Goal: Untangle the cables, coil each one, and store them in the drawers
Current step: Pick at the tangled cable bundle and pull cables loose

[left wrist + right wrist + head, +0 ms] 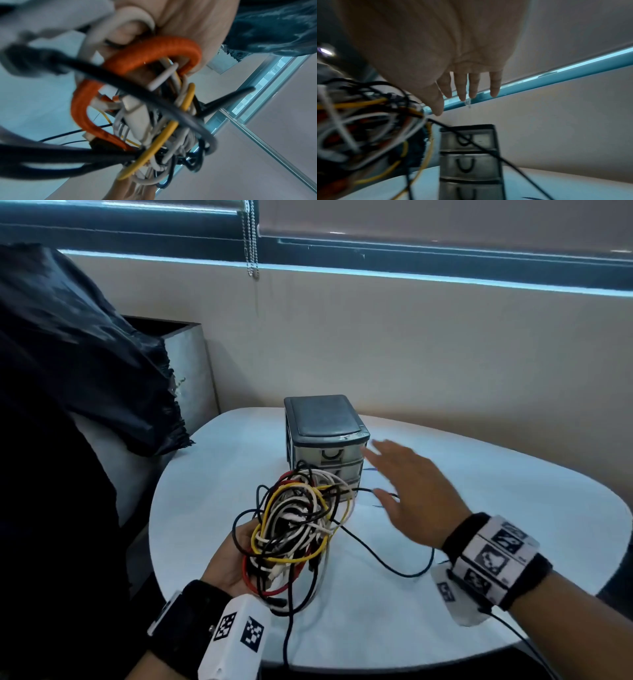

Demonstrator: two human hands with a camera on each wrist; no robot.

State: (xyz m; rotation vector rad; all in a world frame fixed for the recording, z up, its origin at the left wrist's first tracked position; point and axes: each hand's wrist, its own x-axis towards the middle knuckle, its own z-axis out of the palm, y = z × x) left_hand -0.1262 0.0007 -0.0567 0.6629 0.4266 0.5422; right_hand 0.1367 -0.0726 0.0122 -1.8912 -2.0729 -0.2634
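Note:
A tangled bundle of cables point(294, 522), black, white, yellow and orange-red, sits in my left hand point(227, 559), held palm up above the table's near edge; the fingers curl round the bundle point(154, 108). A small grey drawer unit point(325, 436) with three shut drawers stands just behind the tangle point(351, 121). My right hand point(407, 491) hovers to the right of the unit point(469, 159), fingers point(460, 86) straight and spread, holding nothing. One thin black cable point(394, 563) trails from the bundle across the table towards my right wrist.
The round white table point(479, 525) stands against a beige wall under a window. A dark crumpled bag point(68, 364) and a grey bin point(188, 364) are at the left. A bead chain point(251, 244) hangs from the blind.

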